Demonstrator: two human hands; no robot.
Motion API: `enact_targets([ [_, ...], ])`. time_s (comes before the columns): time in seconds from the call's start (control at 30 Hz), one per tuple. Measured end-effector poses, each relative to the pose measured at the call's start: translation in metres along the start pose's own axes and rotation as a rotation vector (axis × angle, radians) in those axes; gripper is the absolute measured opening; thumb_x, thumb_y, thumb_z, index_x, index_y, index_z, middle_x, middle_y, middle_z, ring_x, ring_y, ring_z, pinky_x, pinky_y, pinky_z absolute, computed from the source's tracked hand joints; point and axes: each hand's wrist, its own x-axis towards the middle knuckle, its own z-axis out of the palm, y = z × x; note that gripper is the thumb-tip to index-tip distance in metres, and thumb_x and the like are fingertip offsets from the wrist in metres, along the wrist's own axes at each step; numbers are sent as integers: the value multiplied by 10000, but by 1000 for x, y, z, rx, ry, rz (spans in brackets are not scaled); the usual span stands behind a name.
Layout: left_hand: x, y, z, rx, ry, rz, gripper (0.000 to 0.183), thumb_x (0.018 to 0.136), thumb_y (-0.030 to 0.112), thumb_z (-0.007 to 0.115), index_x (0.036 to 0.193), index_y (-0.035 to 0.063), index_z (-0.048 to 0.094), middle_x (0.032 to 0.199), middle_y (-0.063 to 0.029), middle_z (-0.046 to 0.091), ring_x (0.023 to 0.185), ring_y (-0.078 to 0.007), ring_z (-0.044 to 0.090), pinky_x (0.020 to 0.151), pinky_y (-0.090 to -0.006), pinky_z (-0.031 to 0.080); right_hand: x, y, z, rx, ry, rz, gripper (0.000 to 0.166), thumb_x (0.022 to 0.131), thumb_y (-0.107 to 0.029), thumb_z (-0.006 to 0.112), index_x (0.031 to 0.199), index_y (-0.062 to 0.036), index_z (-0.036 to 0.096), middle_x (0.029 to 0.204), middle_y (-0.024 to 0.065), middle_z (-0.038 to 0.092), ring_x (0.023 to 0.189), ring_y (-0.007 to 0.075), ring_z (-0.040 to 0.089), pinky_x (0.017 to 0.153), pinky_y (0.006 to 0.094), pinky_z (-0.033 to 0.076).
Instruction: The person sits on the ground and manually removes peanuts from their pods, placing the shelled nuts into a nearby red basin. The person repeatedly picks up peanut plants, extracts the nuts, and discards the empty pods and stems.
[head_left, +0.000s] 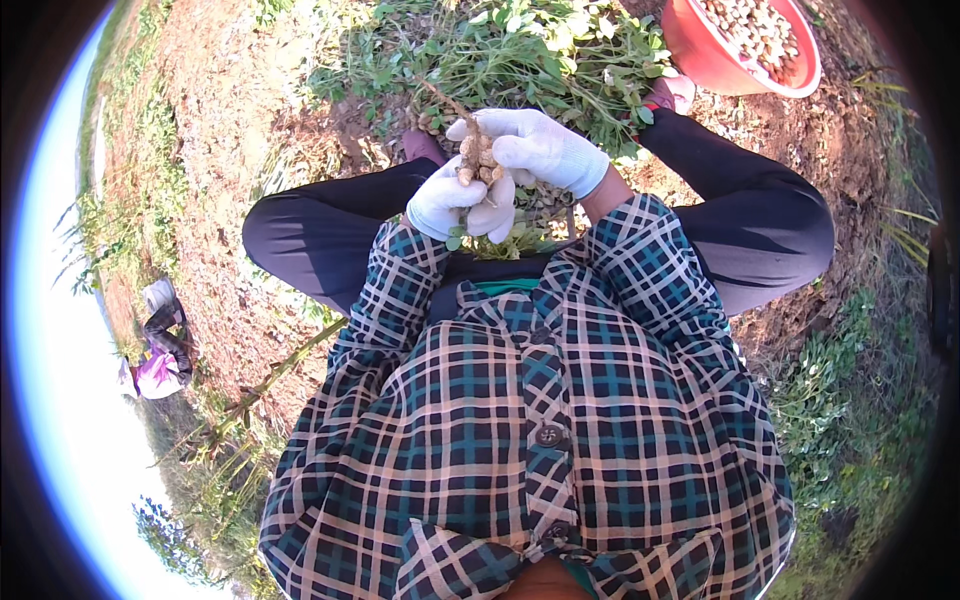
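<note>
A cluster of unshelled peanuts (478, 156) on its root is held between my two hands, both in white knit gloves. My left hand (454, 202) supports the cluster from below, with its fingers around the lower pods and stems. My right hand (536, 146) closes on the cluster from the upper right, thumb and fingers against the pods. A thin root sticks out past the fingers towards the upper left. A few green leaves hang just under my left hand. Some fingertips are hidden behind the pods.
A heap of pulled peanut plants (495, 56) lies beyond my hands, between my feet. At the upper right a red plastic basin (701, 56) holds many peanuts. My bent legs frame the space on both sides. Far left, another person (161, 360) is low on the field.
</note>
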Motion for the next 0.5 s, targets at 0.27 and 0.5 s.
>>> enact_targets([
  [0.27, 6, 4, 5, 382, 674, 179, 368, 886, 205, 543, 1166, -33, 547, 909, -63, 612, 764, -148, 590, 703, -302, 489, 0, 6, -4, -589, 238, -133, 357, 809, -280, 670, 1044, -18, 612, 854, 124, 657, 796, 185, 633, 717, 301, 493],
  [0.5, 7, 2, 11, 503, 717, 174, 265, 957, 215, 471, 984, -19, 592, 643, -38, 553, 535, -134, 517, 552, -259, 448, 5, 13, 2, -558, 360, -157, 419, 820, -348, 664, 1062, -12, 599, 882, 154, 669, 833, 245, 660, 739, 333, 505],
])
